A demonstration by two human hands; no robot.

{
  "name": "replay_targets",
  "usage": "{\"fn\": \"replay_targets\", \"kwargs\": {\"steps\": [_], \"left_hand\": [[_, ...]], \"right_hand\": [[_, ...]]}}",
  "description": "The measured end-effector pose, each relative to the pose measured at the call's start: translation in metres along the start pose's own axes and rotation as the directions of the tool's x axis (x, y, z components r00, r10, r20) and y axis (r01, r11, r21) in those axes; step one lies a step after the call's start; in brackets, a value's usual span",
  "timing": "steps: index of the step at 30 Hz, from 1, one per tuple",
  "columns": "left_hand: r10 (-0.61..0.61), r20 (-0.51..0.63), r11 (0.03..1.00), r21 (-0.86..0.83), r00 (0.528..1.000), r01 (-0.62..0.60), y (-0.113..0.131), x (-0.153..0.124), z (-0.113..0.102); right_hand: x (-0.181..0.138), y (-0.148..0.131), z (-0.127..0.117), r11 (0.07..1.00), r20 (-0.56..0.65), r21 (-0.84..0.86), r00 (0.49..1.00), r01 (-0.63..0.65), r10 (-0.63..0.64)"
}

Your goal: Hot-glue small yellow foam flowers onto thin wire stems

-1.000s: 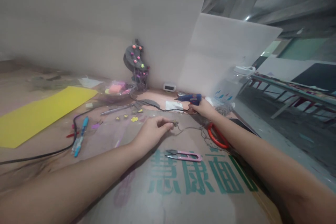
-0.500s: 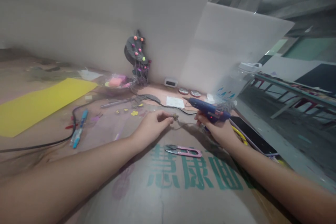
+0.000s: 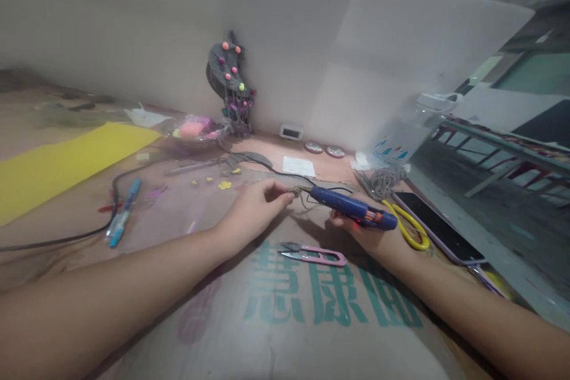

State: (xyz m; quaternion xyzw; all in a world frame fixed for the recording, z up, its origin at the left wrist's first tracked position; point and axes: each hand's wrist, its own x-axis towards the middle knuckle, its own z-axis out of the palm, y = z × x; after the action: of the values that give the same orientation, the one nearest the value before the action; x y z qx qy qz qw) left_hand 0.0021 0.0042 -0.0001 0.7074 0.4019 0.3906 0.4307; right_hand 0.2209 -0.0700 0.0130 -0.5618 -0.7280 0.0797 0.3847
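My left hand [image 3: 253,206] pinches a small brownish piece [image 3: 295,191] between thumb and fingertips; a thin grey cord [image 3: 304,202] trails from it. Its exact kind is too small to make out. A blue hot glue gun [image 3: 342,204] is in my right hand [image 3: 367,238], fingers closed round its handle, a red light glowing on it. The nozzle points left and is at the small piece; whether they touch I cannot tell. Below both hands, pink-handled thread snips [image 3: 325,255] lie on the table.
Yellow-handled scissors [image 3: 416,228], a phone [image 3: 439,227] and a bundle of grey cord [image 3: 383,181] lie on the right near a plastic bottle [image 3: 401,133]. Pens [image 3: 124,214], a black cable [image 3: 113,196] and a yellow sheet [image 3: 75,163] are left. A decorated grey crescent [image 3: 225,68] stands behind.
The glue gun has swung down and left, bringing its nozzle to the small piece. My left hand keeps its pinch. The camera view has shifted slightly.
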Motion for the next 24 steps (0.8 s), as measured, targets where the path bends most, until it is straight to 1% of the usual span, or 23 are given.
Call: {"fn": "replay_targets", "kwargs": {"steps": [5, 10, 13, 24], "left_hand": [[0.014, 0.006, 1.0, 0.002, 1.0, -0.014, 0.002, -0.002, -0.001], [0.024, -0.004, 0.999, 0.025, 1.0, -0.024, 0.003, -0.002, -0.001], [0.037, -0.001, 0.999, 0.023, 0.999, -0.037, 0.002, -0.002, 0.0], [0.024, 0.001, 1.0, 0.019, 1.0, -0.024, 0.003, -0.002, 0.0]], "right_hand": [[0.0, 0.0, 0.0, 0.995, -0.021, -0.091, 0.999, -0.028, 0.026], [-0.001, 0.001, 0.002, 0.983, -0.02, -0.161, 0.996, -0.088, 0.085], [-0.001, -0.001, 0.002, 0.982, -0.02, -0.161, 0.995, -0.099, 0.097], [0.001, -0.014, 0.0, 0.985, 0.002, -0.14, 0.995, -0.098, 0.099]]}}
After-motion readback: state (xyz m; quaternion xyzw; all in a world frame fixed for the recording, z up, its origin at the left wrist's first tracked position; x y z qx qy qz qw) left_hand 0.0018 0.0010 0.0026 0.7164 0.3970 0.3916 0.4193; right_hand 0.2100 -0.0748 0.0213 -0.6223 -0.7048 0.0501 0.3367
